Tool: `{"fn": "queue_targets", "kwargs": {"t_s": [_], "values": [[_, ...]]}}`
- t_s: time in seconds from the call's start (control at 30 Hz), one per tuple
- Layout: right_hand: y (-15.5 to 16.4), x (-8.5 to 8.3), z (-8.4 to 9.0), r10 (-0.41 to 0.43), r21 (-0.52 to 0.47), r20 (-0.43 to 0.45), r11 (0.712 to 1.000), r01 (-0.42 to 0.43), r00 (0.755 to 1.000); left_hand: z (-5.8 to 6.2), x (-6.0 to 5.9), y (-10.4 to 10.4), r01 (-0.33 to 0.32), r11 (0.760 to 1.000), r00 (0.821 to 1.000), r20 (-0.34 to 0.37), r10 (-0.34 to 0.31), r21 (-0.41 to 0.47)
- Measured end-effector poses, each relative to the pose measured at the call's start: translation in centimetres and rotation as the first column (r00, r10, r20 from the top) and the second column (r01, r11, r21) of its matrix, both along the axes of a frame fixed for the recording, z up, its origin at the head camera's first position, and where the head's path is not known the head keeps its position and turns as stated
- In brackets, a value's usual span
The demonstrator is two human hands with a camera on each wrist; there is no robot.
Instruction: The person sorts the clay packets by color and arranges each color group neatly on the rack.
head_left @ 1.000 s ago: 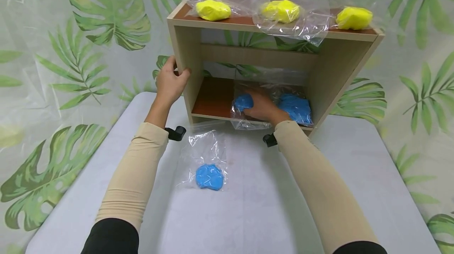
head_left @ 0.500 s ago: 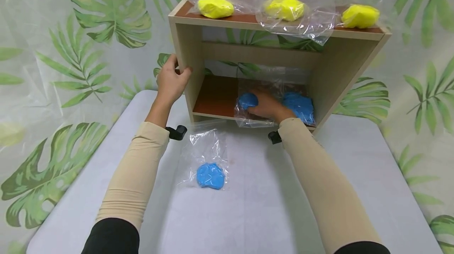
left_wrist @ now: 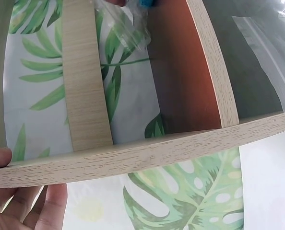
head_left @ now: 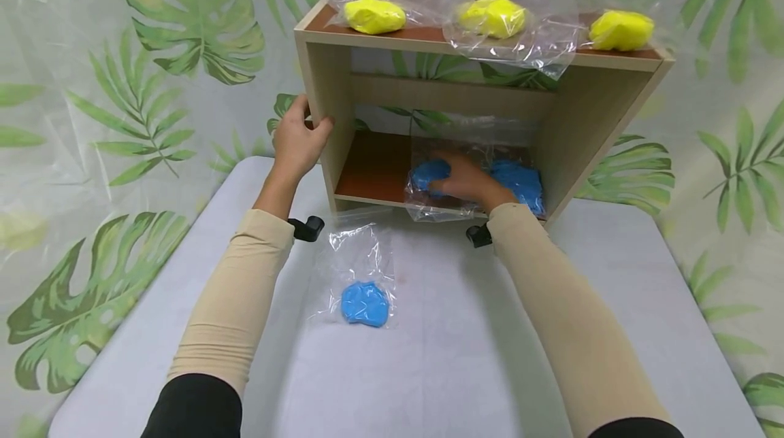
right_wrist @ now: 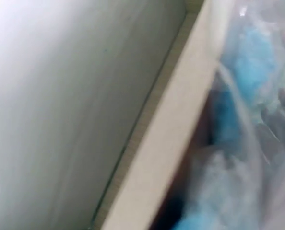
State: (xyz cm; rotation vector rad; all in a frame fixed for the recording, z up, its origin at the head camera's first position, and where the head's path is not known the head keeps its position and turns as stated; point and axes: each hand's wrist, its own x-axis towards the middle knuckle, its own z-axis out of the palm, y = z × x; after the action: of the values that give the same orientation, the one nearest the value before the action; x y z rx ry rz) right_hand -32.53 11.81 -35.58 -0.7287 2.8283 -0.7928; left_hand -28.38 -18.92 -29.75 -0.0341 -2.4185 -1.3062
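Observation:
A small wooden shelf unit [head_left: 429, 201] stands on the table. My left hand [head_left: 300, 139] grips its left side panel; in the left wrist view the thumb lies on one face of the panel and the fingers on the other. On the lower board, my right hand [head_left: 468, 176] is at a blue lump [head_left: 429, 176] in a clear plastic bag, thumb and fingers spread at its right edge. Beside that hand lies another bagged blue lump [head_left: 519, 183], toward the right panel. The right wrist view is blurred, with fingers [right_wrist: 277, 122] partly behind plastic.
On the top board sit three bagged yellow lumps: left [head_left: 375, 15], middle [head_left: 493, 18] and right [head_left: 621, 30]. A bagged blue lump [head_left: 365, 303] lies on the white-covered table [head_left: 422, 370] before the shelf. A leaf-patterned sheet [head_left: 196, 118] hangs behind.
The right hand has shifted slightly right with the bagged blue lump, and its fingers have since loosened at the lump's edge. My left hand stays on the panel.

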Motion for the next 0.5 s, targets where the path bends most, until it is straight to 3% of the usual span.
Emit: {"fn": "queue_targets", "kwargs": {"t_s": [0.1,0.23,0.33,0.5], "values": [[-0.1,0.4,0.8,0.022,-0.041,-0.030,0.999,-0.024,0.999,0.0,0.0,-0.1,-0.001,1.000,1.000,-0.004,0.001,-0.002],[-1.0,1.8,1.7,0.089,-0.017,-0.133,0.996,-0.092,0.987,0.1,0.0,-0.3,0.006,1.000,1.000,-0.007,-0.006,0.001],[-1.7,3.5,1.9,0.168,0.006,-0.231,0.985,-0.171,0.958,0.1,0.0,-0.3,0.017,1.000,1.000,-0.009,-0.017,-0.006],[-2.8,6.8,1.4,0.297,-0.002,-0.365,0.947,-0.320,0.882,0.2,0.0,-0.3,0.027,0.999,1.000,-0.014,-0.027,-0.022]]}}
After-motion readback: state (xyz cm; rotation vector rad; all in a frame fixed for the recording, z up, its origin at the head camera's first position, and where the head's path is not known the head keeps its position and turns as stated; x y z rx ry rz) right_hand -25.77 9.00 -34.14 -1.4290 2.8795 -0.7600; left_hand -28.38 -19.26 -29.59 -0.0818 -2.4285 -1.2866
